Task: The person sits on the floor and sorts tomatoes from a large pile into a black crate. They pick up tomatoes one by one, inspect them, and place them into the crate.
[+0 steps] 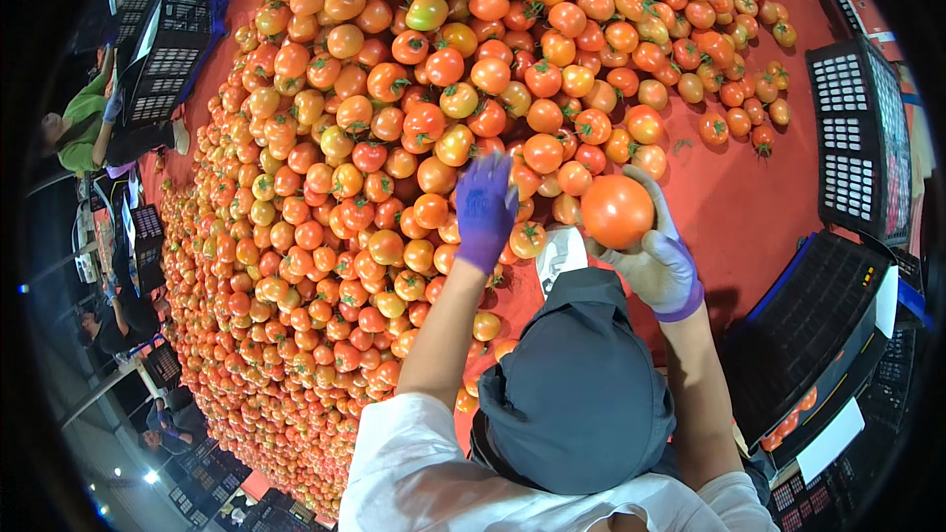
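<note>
My right hand [660,266], in a glove with a pale palm and purple cuff, is around a large orange-red tomato [618,212], held above the red sheet. Over the near edge of a great heap of tomatoes [425,122] is my left hand [485,210], its purple-gloved back turned up. The left fingers are blurred and point into the heap; whether they grip a tomato is hidden. Many tomatoes have green stem ends, and one is partly green [426,12]. A white shoe tip [562,255] shows between my hands, just beyond a dark cap [580,384].
Black plastic crates [846,133] stand at the right, with a dark crate [813,318] nearer, beside white sheets. Red sheeting [746,214] lies under the heap. Along the left are a person in green [85,125], other people in dark clothes, and more black crates [166,52].
</note>
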The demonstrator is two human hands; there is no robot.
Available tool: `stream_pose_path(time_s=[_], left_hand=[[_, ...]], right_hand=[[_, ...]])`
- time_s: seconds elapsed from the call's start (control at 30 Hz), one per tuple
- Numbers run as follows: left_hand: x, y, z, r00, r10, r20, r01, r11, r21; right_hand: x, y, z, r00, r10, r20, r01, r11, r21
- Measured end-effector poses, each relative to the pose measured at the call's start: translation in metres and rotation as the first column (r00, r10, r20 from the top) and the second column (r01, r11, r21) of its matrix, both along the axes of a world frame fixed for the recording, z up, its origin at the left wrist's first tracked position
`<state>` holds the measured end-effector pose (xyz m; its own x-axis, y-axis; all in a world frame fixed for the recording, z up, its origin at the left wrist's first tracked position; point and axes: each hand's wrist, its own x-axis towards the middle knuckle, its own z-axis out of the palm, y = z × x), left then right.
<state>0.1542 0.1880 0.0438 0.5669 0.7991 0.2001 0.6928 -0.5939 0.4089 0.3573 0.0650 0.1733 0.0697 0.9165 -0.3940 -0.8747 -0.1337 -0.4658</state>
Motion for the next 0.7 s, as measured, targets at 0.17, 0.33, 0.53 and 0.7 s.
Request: stream_pose_path(time_s=[0.17, 0.33, 0.53, 0.7], left_hand=[[0.022, 0.071, -0.010, 0.919, 0.016, -0.393, 0.016, 0.997, 0.079], [0.027, 0.095, -0.008, 0.904, -0.013, -0.427, 0.006, 1.000, -0.018], [0.002, 0.055, 0.040, 0.826, 0.221, 0.519, 0.063, 0.878, -0.474], [-0.001, -0.006, 0.164, 0.269, 0.489, 0.830, 0.662, 0.532, -0.528]], right_hand=[[0.005, -0.022, -0.010, 1.000, 0.023, 0.012, -0.022, 0.994, -0.106], [0.007, -0.045, -0.001, 0.990, -0.102, -0.097, 0.088, 0.986, -0.141], [0.026, -0.100, 0.013, 0.963, -0.250, 0.102, 0.256, 0.965, -0.059], [0.044, -0.158, 0.029, 0.899, -0.436, 0.037, 0.435, 0.899, 0.045]])
